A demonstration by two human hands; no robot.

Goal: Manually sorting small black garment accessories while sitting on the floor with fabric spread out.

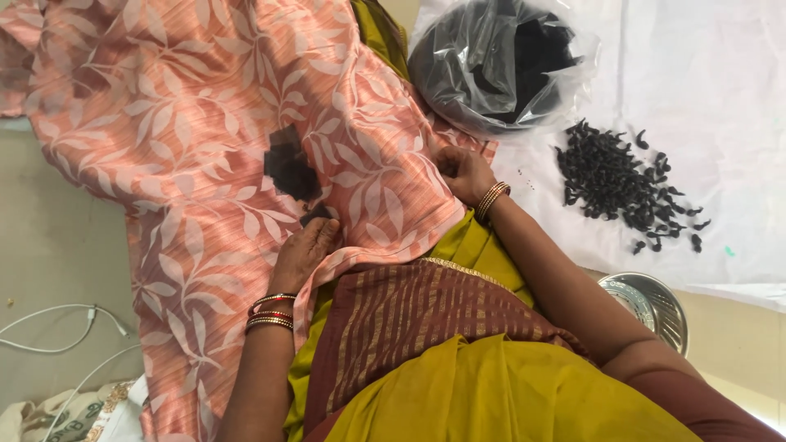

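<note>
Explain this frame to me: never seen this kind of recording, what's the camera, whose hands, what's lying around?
There is no machine here. One camera sits on a person's head and looks down, so the arms entering from the bottom are that person's own.

The left hand lies flat on a pink cloth with a pale leaf pattern spread over the lap, its fingertips at a small dark piece. A larger dark patch lies on the cloth just beyond. The right hand pinches the edge of the same cloth; I cannot tell whether it holds anything else.

To the right, on a white sheet, lies a heap of small dark curled pieces and an open clear bag of dark material. A steel bowl sits near the right elbow. White cables lie on the floor at left.
</note>
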